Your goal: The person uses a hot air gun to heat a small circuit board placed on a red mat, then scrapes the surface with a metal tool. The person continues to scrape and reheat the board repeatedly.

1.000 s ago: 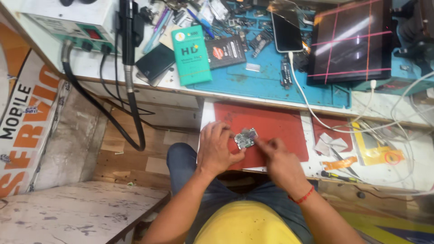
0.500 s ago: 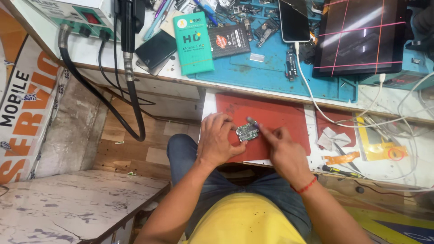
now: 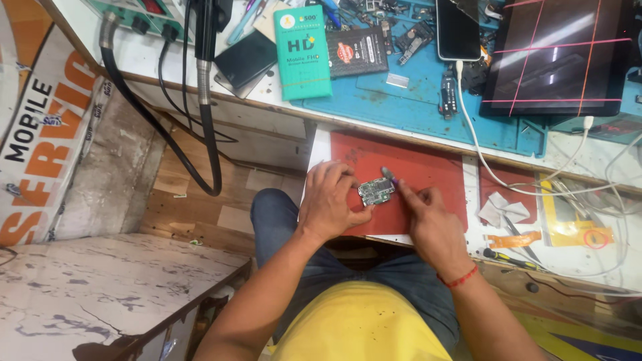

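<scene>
While the small circuit board (image 3: 376, 192) is kept on the red mat (image 3: 428, 170), the scene reads as follows.

Board: a small green-grey circuit board, lying flat on the near-left part of the red mat, between the two hands.

Left hand (image 3: 331, 204): its grip is closed on the board's left edge, thumb near and fingers far, so the board is pinned down.

Right hand (image 3: 428, 220): a thin probe-like tool (image 3: 388, 174) with a dark tip is grasped; the tip is set at the board's far right corner. What kind of tool it is cannot be told.

Bench (image 3: 287, 93): beyond the mat, a blue work mat (image 3: 414, 113) is seen with a green box (image 3: 304, 53), a phone (image 3: 458, 30) on a white cable and a dark tablet (image 3: 558, 57).

Right of mat: white paper scraps (image 3: 500, 208), an orange flex strip (image 3: 511, 239) and tweezers (image 3: 518, 235) are laid close by.

Doing it well: judged from the hold, the board should be kept pressed flat, and the tip worked lightly and close to the surface, so that small parts are not levered off.
</scene>
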